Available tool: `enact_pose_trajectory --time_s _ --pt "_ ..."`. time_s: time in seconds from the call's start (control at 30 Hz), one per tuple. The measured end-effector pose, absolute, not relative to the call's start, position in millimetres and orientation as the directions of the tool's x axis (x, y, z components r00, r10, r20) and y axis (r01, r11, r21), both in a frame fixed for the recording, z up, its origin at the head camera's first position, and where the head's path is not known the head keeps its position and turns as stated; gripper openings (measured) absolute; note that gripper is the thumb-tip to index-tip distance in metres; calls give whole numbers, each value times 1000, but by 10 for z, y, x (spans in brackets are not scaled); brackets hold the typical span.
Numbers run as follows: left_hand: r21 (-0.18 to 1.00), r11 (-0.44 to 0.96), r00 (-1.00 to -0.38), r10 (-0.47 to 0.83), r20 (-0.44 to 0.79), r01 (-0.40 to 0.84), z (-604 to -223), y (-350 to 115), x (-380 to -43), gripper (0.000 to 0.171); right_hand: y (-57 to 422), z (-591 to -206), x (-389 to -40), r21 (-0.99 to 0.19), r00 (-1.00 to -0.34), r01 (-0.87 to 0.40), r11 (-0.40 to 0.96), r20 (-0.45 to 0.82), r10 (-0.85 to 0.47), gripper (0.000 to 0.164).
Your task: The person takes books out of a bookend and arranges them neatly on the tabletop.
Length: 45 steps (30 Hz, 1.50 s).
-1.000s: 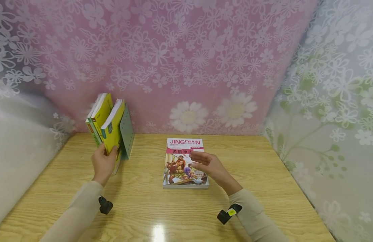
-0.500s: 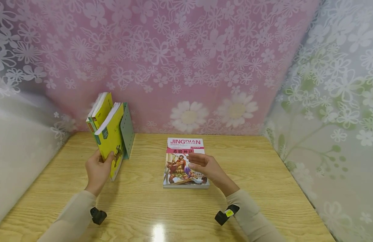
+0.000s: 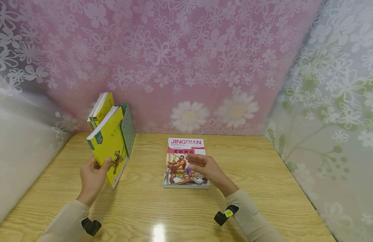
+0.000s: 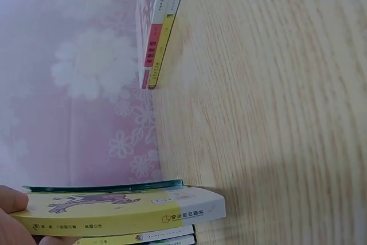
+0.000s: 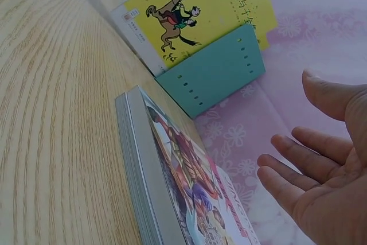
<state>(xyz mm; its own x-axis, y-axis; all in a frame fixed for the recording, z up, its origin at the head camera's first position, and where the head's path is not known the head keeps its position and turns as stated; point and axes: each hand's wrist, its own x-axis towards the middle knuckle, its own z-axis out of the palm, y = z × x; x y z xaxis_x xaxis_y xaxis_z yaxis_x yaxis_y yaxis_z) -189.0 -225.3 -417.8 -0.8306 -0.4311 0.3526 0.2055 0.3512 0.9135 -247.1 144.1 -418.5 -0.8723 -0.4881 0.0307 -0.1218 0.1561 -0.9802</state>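
Note:
My left hand (image 3: pixel 94 176) grips a yellow book (image 3: pixel 109 144) by its spine side, thumb on the front cover with a horse-and-riders drawing. The book stands upright, pulled partly out beside a green metal bookend (image 3: pixel 128 129). Behind it, more yellow-covered books (image 3: pixel 103 107) stand upright, partly hidden. In the left wrist view the held book's spine (image 4: pixel 114 217) shows near the fingers. My right hand (image 3: pixel 212 171) hovers over the right side of a flat book (image 3: pixel 181 168) with a warrior on its cover; its fingers are straight, holding nothing, as the right wrist view also shows.
The flat book lies atop another book (image 4: pixel 164 44), forming a low stack at mid-table. The wooden table (image 3: pixel 244 161) meets a pink floral curtain (image 3: pixel 156 67) at the back. Pale floral sheets (image 3: pixel 334 101) hang at both sides.
My left hand has drawn the yellow book toward me and slightly left, turning its front cover more into view. The right hand has barely moved above the flat book.

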Motion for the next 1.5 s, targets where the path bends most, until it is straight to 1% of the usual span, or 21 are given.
enact_pose_trajectory --time_s 0.17,0.4,0.63,0.8,0.93,1.03,1.2,1.3,1.43,1.5 --pt "929 317 -838 -440 323 191 -4164 -2267 -1791 31 1430 -4191 -2480 -980 -868 -119 157 26 -495 54" --pt "946 286 -865 -427 265 149 -4091 -2309 -1662 35 1408 -4159 -2480 -979 -874 -115 171 18 -486 53" --pt "973 193 -887 -416 198 127 -4023 -2326 -1516 35 1390 -4165 -2476 -978 -876 -108 176 10 -483 49" --pt "973 208 -893 -413 179 99 -4002 -2316 -1440 39 1375 -4194 -2476 -978 -879 -98 185 -3 -477 52" --pt "960 268 -902 -393 181 76 -3975 -2294 -1381 42 1359 -4199 -2468 -976 -877 -102 194 -4 -480 55" --pt "958 281 -908 -384 170 61 -3944 -2260 -1343 42 1346 -4199 -2462 -975 -878 -99 201 -9 -479 55" --pt "979 195 -920 -369 136 66 -3897 -2190 -1309 42 1323 -4197 -2464 -974 -877 -96 206 -15 -481 52" --pt "990 114 -932 -342 121 87 -3870 -2147 -1291 41 1316 -4191 -2457 -973 -874 -105 207 -9 -485 51" --pt "991 67 -954 -272 129 114 -3834 -2103 -1261 41 1306 -4182 -2443 -974 -870 -113 197 1 -493 50" --pt "990 66 -963 -231 138 126 -3817 -2084 -1247 41 1299 -4179 -2440 -976 -868 -111 189 3 -496 52"
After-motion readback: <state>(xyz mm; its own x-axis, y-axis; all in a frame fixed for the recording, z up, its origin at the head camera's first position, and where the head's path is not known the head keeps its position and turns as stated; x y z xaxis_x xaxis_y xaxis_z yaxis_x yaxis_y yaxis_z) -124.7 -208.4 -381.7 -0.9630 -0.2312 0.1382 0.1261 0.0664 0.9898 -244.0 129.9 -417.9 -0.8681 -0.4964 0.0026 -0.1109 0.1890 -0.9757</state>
